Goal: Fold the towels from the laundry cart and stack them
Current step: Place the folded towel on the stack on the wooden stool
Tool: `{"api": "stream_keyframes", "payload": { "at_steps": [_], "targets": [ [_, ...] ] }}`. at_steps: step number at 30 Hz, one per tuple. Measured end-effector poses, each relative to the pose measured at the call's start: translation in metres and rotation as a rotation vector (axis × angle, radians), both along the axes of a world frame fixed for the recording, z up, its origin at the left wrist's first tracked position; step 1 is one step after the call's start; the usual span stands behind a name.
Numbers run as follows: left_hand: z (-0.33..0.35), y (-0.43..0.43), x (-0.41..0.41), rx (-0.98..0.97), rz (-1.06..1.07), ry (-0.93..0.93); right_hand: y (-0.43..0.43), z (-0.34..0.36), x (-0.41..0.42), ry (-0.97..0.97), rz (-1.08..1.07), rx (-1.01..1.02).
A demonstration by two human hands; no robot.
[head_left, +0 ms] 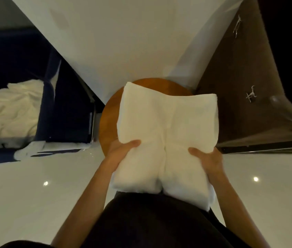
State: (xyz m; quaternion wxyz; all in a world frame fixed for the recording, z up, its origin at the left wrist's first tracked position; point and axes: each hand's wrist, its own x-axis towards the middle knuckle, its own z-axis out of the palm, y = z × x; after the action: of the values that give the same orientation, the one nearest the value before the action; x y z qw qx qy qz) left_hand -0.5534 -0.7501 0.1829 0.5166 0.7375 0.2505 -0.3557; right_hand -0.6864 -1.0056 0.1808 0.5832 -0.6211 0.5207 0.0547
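A white folded towel point(164, 126) lies over a round wooden stool point(108, 120) in the middle of the view, with a crease running down its centre. My left hand point(122, 149) grips the towel's near left edge, thumb on top. On the near right edge, my right hand point(206, 158) grips it the same way. The near end of the towel hangs off the stool toward my body. To the left stands a dark blue laundry cart point(55, 97) holding a heap of crumpled white towels point(11, 111).
A white wall point(123, 42) rises just behind the stool. At the right is a dark brown door or panel point(231, 86) with small metal hooks. Glossy white floor point(34, 194) spreads on both sides. A white cloth point(32, 149) hangs at the cart's base.
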Motion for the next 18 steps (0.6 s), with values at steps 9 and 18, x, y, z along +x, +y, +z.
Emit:
{"api": "stream_keyframes", "payload": {
  "at_steps": [9,18],
  "targets": [
    [0.013,-0.021,-0.137,0.012,0.161,-0.047,-0.051,0.012,-0.075,0.019,0.195,0.046],
    [0.018,-0.030,-0.231,0.002,0.205,-0.048,-0.062,0.016,-0.142,-0.053,0.284,0.049]
  ]
}}
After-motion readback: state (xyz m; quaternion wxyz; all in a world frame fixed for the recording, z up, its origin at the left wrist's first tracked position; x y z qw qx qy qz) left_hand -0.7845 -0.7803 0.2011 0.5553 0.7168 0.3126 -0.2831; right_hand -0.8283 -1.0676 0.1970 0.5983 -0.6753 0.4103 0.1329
